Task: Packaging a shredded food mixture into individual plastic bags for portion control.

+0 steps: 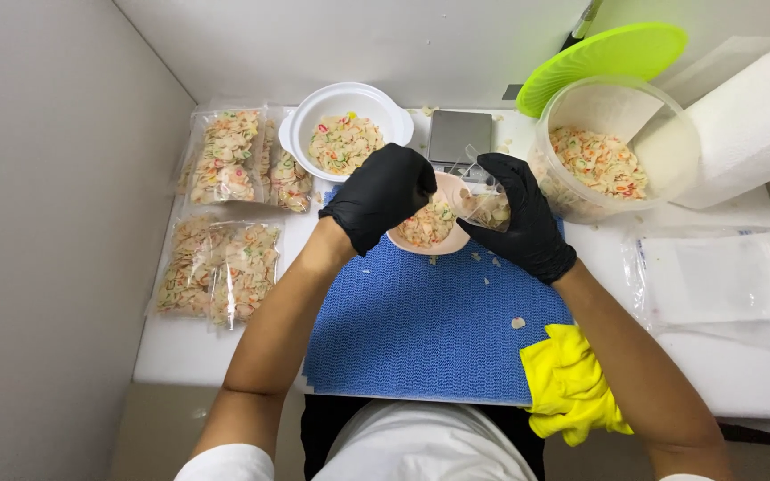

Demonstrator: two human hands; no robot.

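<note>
My left hand (383, 194), in a black glove, is closed over the left rim of a small pink bowl (443, 242) that holds colourful chips. What lies between its fingers is hidden. My right hand (519, 218), also in a black glove, grips a small clear plastic bag (485, 207) partly filled with chips, held right beside the bowl. Both hands hover over the far edge of a blue mat (430, 325).
A white bowl of chips (346, 134) and a small scale (459, 135) stand behind the hands. A big clear tub of chips (612, 151) with a green lid (603, 61) is at right. Filled bags (225, 214) lie left, empty bags (719, 281) right, a yellow cloth (572, 383) near me.
</note>
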